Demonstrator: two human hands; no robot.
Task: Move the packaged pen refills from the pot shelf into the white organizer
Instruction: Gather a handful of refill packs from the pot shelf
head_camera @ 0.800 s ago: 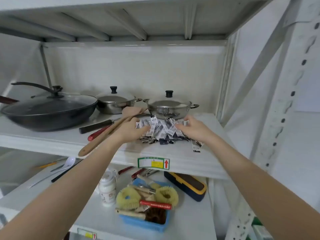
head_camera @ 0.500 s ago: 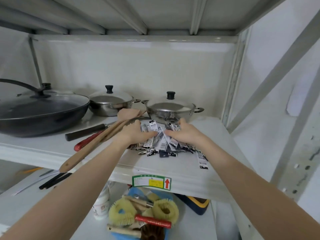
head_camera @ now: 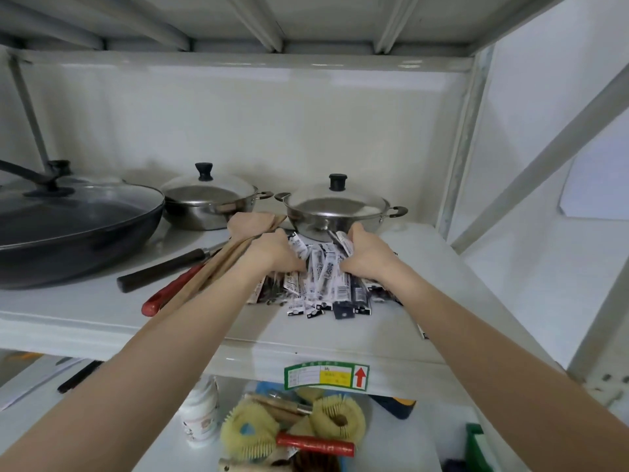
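A heap of packaged pen refills (head_camera: 326,287), narrow black-and-white packets, lies on the white pot shelf (head_camera: 85,311) in front of a lidded steel pot (head_camera: 335,212). My left hand (head_camera: 272,253) grips the left side of the heap with curled fingers. My right hand (head_camera: 366,255) grips the right side, packets sticking up between thumb and fingers. Both hands squeeze the heap from either side. One stray packet (head_camera: 422,330) lies by my right forearm. The white organizer is out of view.
A black wok with glass lid (head_camera: 68,226) and a second steel pot (head_camera: 207,202) stand to the left. Wooden spatulas (head_camera: 218,267), a red handle (head_camera: 170,294) and a dark handle (head_camera: 160,270) lie beside the heap. The lower shelf holds yellow brushes (head_camera: 248,434) and a white bottle (head_camera: 200,417).
Both hands have closed in on the heap from its sides and curled round the packets, bunching them together. The camera has come closer to the shelf.
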